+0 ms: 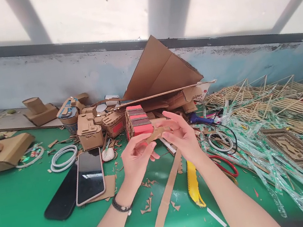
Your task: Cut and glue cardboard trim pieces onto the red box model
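Head view, looking down on a green table (17, 215). Left hand (136, 161) and right hand (181, 135) raised together over the middle of the table, fingers of both pinched on one small cardboard piece (157, 132) held between them — left from the near-left end, right from the far-right end. A black bead bracelet (121, 207) on the left wrist.

Directly under the hands: a long cardboard strip (167, 194) lying flat and running from near to far, small cardboard offcuts (148, 204) scattered just left of it, a yellow utility knife (193, 184) just right of it. Red-handled scissors (225, 165) near the right forearm, partly hidden by it.

Just beyond the hands, a red-and-brown striped cardboard block (138, 120), standing upright. Left of that, several small cardboard models (90, 130) in a cluster. Nearer and to the left, a phone with a pink case (89, 175), screen up, overlapping a second dark phone (62, 197); a coiled white cable (63, 158) just beyond them.

Far centre, a large folded cardboard sheet (161, 68) leaning against the wall. Right side — a wide heap of thin wooden sticks (278, 99) and clear plastic wrappers (264, 156), with a flat cut-out cardboard panel (295, 148) lying among them. Far left edge, a flat cardboard box (3, 153).
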A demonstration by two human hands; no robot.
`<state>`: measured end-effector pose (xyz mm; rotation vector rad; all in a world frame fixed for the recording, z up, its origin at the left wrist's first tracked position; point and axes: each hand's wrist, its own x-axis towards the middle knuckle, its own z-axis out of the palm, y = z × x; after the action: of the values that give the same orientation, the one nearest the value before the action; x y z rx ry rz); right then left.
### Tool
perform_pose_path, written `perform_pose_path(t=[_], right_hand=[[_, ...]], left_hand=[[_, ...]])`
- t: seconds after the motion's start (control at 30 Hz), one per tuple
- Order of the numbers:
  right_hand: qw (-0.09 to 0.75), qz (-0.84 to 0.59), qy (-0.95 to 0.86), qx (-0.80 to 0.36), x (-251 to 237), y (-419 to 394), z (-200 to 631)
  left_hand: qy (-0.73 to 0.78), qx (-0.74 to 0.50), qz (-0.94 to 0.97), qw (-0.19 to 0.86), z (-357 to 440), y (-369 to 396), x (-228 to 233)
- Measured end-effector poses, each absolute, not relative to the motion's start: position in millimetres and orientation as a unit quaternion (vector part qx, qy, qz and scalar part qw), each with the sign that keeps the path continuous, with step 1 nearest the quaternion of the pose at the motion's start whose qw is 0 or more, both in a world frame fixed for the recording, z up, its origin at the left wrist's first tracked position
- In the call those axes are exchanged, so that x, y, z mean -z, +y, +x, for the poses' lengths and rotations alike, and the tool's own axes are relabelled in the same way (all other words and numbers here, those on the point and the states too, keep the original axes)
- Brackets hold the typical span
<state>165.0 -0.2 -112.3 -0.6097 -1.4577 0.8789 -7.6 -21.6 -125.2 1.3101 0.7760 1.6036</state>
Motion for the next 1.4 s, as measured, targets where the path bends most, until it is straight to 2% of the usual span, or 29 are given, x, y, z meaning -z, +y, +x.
perform_pose_path(t=[0.47, 0.63, 0.73, 0.87, 0.97, 1.1, 1.23, 1.4], right_hand=[[0.614, -0.249, -0.583, -0.470, 111.6, -4.9, 157.2], [0.643, -0.253, -0.531, -0.490, 109.4, -4.5, 156.7], [0.686, -0.262, -0.506, -0.452, 107.0, 0.7, 165.6], [0.705, -0.300, -0.532, -0.361, 104.8, 7.5, 178.4], [0.665, -0.346, -0.600, -0.279, 100.3, 7.4, 177.8], [0.525, -0.370, -0.755, -0.130, 84.6, 7.0, 166.4], [0.417, -0.303, -0.857, 0.009, 68.3, 14.6, 157.0], [0.362, -0.295, -0.882, 0.063, 61.4, 19.9, 153.5]], left_hand=[[0.324, -0.621, 0.525, 0.484, -7.9, -21.9, 124.8], [0.328, -0.589, 0.544, 0.500, -6.6, -22.8, 127.1], [0.338, -0.590, 0.569, 0.462, -6.4, -24.5, 129.5], [0.335, -0.631, 0.614, 0.334, -12.3, -26.7, 133.3], [0.347, -0.672, 0.619, 0.212, -20.3, -24.5, 133.1], [0.374, -0.709, 0.591, 0.083, -28.7, -13.7, 131.4], [0.365, -0.721, 0.586, 0.051, -30.8, -2.7, 134.0], [0.394, -0.695, 0.595, 0.087, -29.9, 1.5, 138.5]])
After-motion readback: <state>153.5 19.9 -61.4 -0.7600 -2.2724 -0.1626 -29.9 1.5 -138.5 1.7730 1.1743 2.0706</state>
